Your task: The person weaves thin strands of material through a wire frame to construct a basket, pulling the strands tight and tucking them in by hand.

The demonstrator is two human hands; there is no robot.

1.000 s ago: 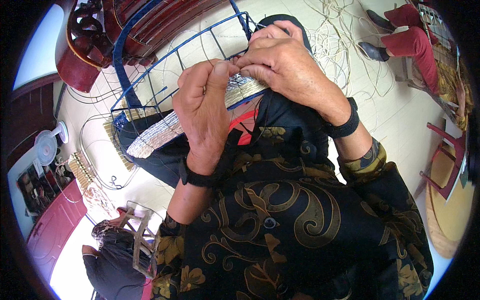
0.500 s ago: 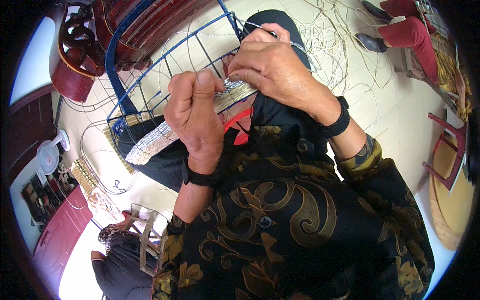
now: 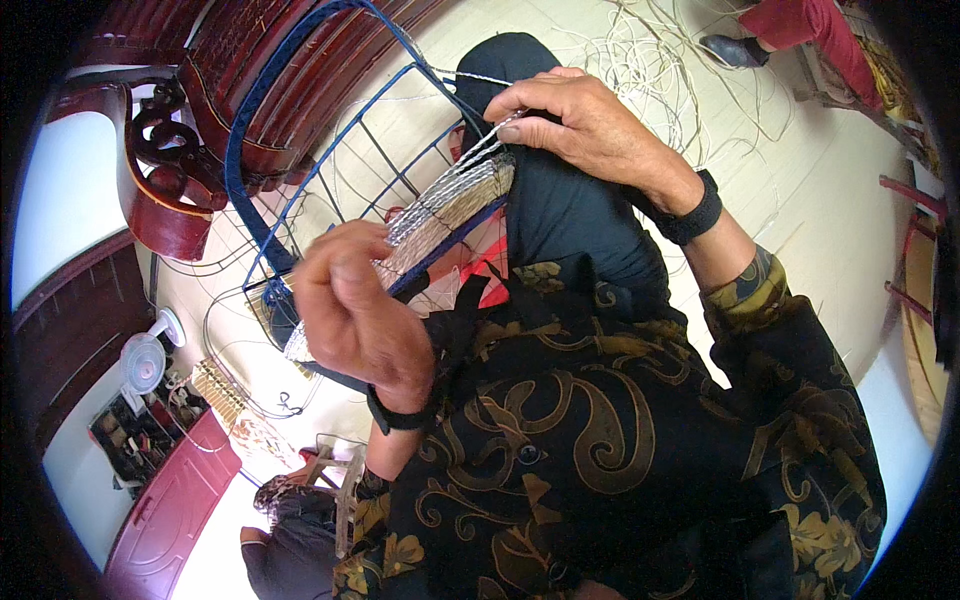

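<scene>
Weaving pale strands (image 3: 440,195) onto blue wire frame (image 3: 300,110) at centre, left hand (image 3: 355,315) and right hand (image 3: 585,125) pinched on them, one woven band (image 3: 455,205) finished, most bars bare.

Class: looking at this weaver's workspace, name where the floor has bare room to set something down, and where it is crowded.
Bare pale floor shows right of the right hand, up to the red stool. Crowded: loose strands litter the floor above that hand, and the blue wire frame with wire loops fills the space by the left hand.
</scene>
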